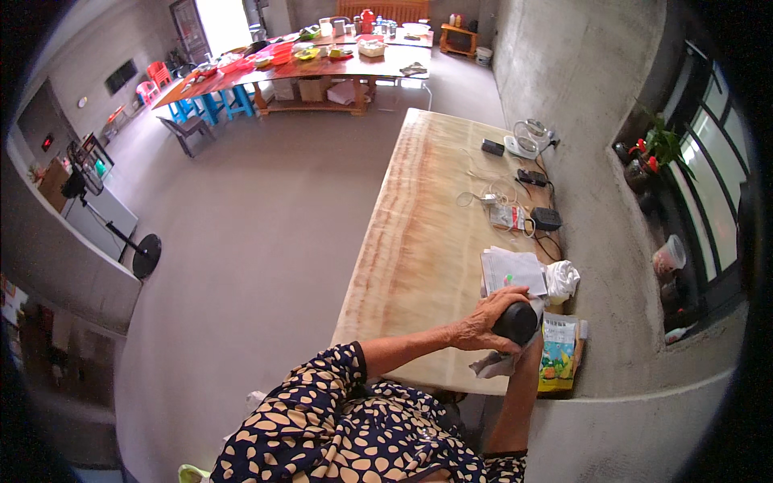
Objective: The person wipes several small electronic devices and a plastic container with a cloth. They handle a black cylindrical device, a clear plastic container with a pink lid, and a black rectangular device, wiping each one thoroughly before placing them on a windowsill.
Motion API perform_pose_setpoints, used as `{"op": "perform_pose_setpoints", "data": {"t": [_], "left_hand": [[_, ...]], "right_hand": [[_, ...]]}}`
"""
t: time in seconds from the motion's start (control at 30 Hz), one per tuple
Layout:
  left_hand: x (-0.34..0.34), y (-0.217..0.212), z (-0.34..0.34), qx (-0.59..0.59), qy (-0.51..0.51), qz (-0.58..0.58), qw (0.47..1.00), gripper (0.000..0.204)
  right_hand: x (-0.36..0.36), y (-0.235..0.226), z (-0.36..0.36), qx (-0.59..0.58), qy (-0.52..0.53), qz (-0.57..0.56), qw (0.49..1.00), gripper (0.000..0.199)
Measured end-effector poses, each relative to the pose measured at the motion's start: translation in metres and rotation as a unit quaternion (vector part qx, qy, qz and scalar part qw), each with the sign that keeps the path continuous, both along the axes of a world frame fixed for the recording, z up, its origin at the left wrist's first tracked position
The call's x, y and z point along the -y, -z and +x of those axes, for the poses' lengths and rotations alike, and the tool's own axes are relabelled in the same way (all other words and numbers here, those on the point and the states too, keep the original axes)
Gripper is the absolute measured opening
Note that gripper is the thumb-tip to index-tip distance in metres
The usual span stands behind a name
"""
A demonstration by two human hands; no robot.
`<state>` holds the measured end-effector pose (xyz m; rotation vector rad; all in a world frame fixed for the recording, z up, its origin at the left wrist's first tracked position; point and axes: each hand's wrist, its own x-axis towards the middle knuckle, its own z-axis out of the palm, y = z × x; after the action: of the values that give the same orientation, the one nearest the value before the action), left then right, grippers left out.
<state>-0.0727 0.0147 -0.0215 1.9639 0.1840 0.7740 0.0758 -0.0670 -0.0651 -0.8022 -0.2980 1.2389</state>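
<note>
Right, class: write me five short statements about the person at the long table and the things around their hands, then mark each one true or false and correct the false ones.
1. The left hand rests on top of a black bottle. True.
2. The bottle lies flat on the floor. False: it is held over the near end of the table.
3. A stack of white papers lies just beyond the bottle. True.
4. A colourful packet lies at the table's near right corner. True.
5. The small white fan stands beside the packet. False: it stands far up the table, by the wall.
</note>
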Motion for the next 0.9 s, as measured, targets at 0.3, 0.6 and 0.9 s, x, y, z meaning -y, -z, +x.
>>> {"op": "perform_pose_setpoints", "data": {"t": [0.3,0.6,0.9], "left_hand": [[0.015,-0.007,0.026,0.1,-0.071,-0.335,0.934,0.06],[0.01,-0.026,0.036,0.121,-0.056,-0.441,0.887,0.061],[0.035,-0.03,0.067,0.153,0.089,-0.472,0.864,0.068]], "right_hand": [[-0.001,-0.006,-0.062,-0.009,0.146,0.001,0.989,0.048],[0.057,-0.045,-0.062,0.488,0.256,-0.04,0.833,0.036],[0.026,-0.087,-0.002,0.477,0.297,0.007,0.828,0.03]]}}
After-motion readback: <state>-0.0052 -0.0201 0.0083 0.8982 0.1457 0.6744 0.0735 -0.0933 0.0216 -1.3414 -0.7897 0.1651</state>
